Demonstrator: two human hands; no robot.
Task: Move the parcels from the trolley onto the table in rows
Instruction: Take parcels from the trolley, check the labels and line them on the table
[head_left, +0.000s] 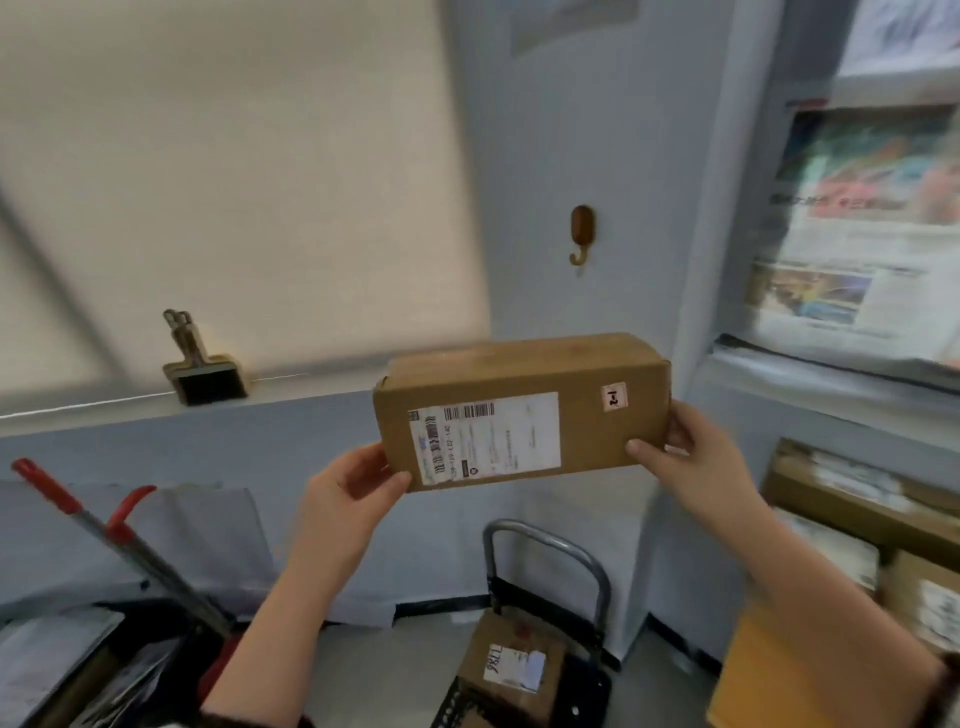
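I hold a long brown cardboard parcel (524, 410) up in front of me, its white shipping label and a small pink "2-1" sticker facing me. My left hand (348, 493) grips its lower left corner and my right hand (696, 457) grips its right end. Below, the trolley (550, 566) with a grey metal handle carries another brown parcel (511, 670) with a white label. At the right, several parcels (857, 514) lie together; the surface under them is hidden.
A hand brush (200, 364) stands on the window ledge at the left. A wall hook (582, 231) hangs on the blue wall. Newspapers (852, 234) fill a rack at the upper right. Red-handled tools (104, 525) lean at the lower left. A yellow envelope (753, 675) lies at the lower right.
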